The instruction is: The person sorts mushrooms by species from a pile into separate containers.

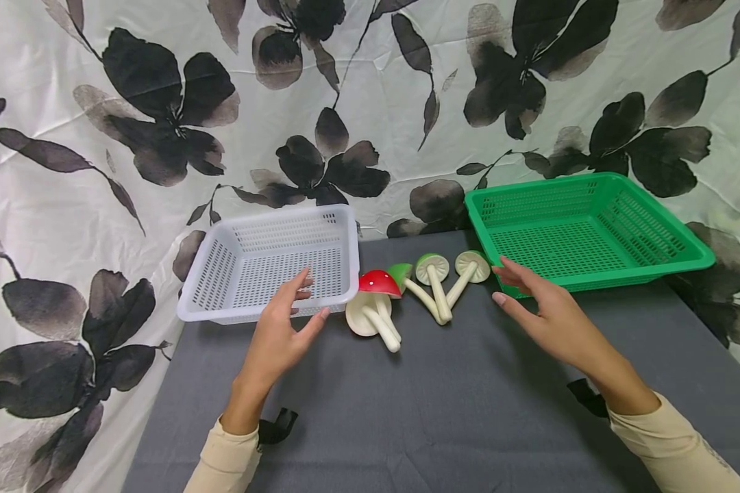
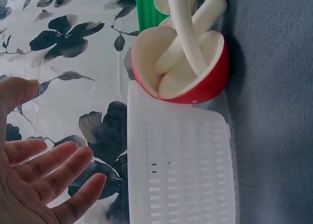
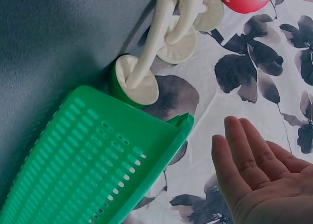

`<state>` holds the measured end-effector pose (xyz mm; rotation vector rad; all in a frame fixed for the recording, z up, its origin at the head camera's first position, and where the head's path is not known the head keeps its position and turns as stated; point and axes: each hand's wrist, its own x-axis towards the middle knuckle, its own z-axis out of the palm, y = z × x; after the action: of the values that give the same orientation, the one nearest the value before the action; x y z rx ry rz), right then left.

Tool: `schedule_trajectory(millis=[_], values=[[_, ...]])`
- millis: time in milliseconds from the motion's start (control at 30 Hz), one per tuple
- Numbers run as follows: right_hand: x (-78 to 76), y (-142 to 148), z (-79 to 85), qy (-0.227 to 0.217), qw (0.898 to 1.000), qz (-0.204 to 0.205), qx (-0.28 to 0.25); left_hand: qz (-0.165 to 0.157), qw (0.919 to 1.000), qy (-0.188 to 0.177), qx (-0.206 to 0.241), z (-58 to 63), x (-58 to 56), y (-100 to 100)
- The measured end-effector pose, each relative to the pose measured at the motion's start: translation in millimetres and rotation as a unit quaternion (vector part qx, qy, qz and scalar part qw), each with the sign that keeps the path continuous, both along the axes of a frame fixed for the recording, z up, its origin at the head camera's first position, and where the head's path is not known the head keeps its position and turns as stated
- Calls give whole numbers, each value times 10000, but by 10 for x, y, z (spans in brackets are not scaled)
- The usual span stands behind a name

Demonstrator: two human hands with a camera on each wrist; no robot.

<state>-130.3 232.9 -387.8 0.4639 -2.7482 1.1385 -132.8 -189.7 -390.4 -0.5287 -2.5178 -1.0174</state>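
My left hand (image 1: 280, 337) hovers by the front right rim of the white basket (image 1: 217, 316), fingers loosely extended and holding nothing. Just right of that basket lie red-capped toy mushrooms (image 1: 379, 282), their white stems pointing toward me; the left wrist view shows two red caps (image 2: 215, 77). Beside them sit three green-capped toy mushrooms (image 1: 432, 267), stems converging at the front. My right hand (image 1: 551, 318), also relaxed with nothing in it, is over the near left corner of the green basket (image 1: 598, 279). In the right wrist view its fingers (image 3: 247, 160) are spread apart from the basket.
A dark grey cloth (image 1: 419, 418) covers the table. Behind it hangs a white curtain (image 1: 407, 157) with black flower prints, close against the backs of both baskets. Black straps (image 1: 277, 426) show at my wrists.
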Motion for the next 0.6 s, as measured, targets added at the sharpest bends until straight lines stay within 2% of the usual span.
schedule_trajectory(millis=[200, 300, 400, 500, 600], values=[[7, -21, -6, -112, 9998, -88, -156, 0, 9962, -399, 770, -14, 10, -14], [7, -36, -10, -206, 9996, -65, -205, 55, 9893, -746, 1255, -21, 34, -29], [6, -65, -11, -334, 9988, -82, -344, 84, 9759, -1160, 1844, -21, 64, -60], [1, -104, -12, -471, 9971, -66, -588, 149, 9578, -1571, 2401, -14, 94, -110], [-13, -140, -16, -600, 9937, 58, -947, 359, 9399, -1938, 2786, -7, 119, -176]])
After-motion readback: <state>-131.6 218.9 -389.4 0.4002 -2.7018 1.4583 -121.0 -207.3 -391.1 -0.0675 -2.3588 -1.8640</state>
